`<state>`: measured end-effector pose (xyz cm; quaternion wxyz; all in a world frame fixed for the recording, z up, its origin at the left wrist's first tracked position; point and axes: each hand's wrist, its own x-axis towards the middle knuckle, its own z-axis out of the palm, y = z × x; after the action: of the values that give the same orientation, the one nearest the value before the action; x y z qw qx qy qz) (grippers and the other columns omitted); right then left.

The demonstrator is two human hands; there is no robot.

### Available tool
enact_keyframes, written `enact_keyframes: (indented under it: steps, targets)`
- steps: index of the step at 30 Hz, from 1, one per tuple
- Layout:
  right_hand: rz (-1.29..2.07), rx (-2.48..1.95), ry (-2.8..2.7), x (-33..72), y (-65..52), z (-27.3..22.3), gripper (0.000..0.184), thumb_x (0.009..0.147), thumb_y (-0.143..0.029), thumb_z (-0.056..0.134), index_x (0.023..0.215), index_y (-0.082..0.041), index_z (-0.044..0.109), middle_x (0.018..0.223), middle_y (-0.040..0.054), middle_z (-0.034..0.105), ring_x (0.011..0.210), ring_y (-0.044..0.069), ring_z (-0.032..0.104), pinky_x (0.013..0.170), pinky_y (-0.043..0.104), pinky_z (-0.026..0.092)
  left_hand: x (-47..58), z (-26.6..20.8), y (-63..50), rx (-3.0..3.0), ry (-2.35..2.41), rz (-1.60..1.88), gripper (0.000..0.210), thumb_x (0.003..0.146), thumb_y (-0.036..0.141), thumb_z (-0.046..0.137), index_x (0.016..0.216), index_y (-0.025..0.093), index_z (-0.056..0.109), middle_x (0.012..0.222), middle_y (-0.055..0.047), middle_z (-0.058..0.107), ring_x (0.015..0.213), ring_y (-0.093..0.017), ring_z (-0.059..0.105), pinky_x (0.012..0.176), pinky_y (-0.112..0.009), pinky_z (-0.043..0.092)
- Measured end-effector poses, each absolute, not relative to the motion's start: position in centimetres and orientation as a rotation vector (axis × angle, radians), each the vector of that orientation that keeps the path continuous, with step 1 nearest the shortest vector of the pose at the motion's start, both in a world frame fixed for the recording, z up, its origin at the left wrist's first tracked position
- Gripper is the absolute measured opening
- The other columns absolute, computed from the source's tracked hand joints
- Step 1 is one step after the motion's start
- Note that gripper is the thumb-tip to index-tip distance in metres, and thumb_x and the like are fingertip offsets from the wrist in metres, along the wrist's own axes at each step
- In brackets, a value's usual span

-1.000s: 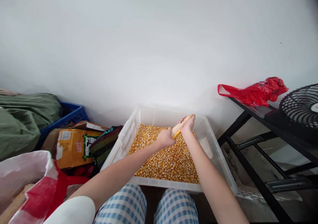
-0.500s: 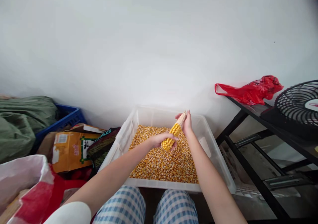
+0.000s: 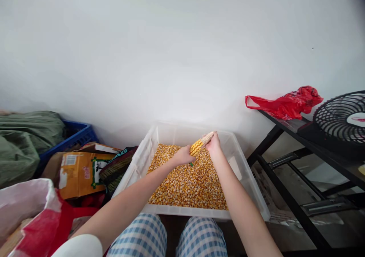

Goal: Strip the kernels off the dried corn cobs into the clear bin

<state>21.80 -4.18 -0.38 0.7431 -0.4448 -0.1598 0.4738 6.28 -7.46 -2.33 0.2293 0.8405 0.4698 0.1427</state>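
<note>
A corn cob (image 3: 196,148) is held between my two hands over a clear plastic bin (image 3: 159,210). Yellow kernels cover its lower part, while the upper right end is stripped pale. My left hand (image 3: 184,156) is closed around the kernel-covered end. At the bare end, my right hand (image 3: 211,143) grips the cob, its fingers partly hidden behind it. Loose corn kernels (image 3: 188,188) lie in a thick layer in the bin below. Something small and green (image 3: 191,164) shows just under my left hand; I cannot make out what it is.
Left of the bin stand a cardboard box (image 3: 81,173), a mesh bag (image 3: 116,171), a blue crate (image 3: 76,135) and a red-and-white bag (image 3: 42,211). On the right, a black table frame (image 3: 285,184) carries a red plastic bag (image 3: 291,104) and a fan (image 3: 342,116). A white wall rises behind.
The cob has turned to lie flatter, its bare end shifting slightly right and its kernel-covered end rising. My left hand has moved up a little and rolled over, its back now showing.
</note>
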Motion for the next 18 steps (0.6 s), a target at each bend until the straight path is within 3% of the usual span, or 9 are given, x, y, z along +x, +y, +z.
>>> enact_keyframes:
  steps: [4, 9, 18]
  targets:
    - [1.166, -0.977, -0.180, 20.8, -4.8, 0.2, 0.036, 0.083, -0.051, 0.025, 0.073, -0.021, 0.041, 0.057, 0.0000, 0.054, 0.049, 0.014, 0.057, 0.044, 0.027, 0.048, 6.9, -2.3, -8.1, 2.396, 1.437, 0.431, 0.036, 0.064, 0.030, 0.056, 0.097, 0.017, 0.045, 0.088, -0.008, 0.062, 0.079, -0.023, 0.061, 0.066, -0.029, 0.045]
    - [0.947, -1.026, -0.134, 20.6, -5.0, 0.2, 0.043, 0.081, -0.059, 0.022, 0.069, -0.021, 0.040, 0.046, -0.0043, 0.046, 0.040, 0.012, 0.050, 0.041, 0.027, 0.046, 8.3, -1.8, -9.9, 2.464, 1.512, 0.405, 0.041, 0.065, 0.030, 0.056, 0.101, 0.018, 0.040, 0.093, -0.011, 0.061, 0.086, -0.025, 0.059, 0.070, -0.031, 0.044]
    - [0.624, -1.250, -0.553, 20.2, -4.6, 0.3, 0.042, 0.078, -0.058, 0.038, 0.059, -0.021, 0.042, 0.040, -0.0021, 0.050, 0.036, 0.013, 0.049, 0.036, 0.024, 0.040, 8.2, -1.8, -10.3, 2.269, 1.424, 0.535, 0.038, 0.066, 0.034, 0.057, 0.096, 0.017, 0.043, 0.086, -0.008, 0.062, 0.079, -0.022, 0.060, 0.065, -0.027, 0.044]
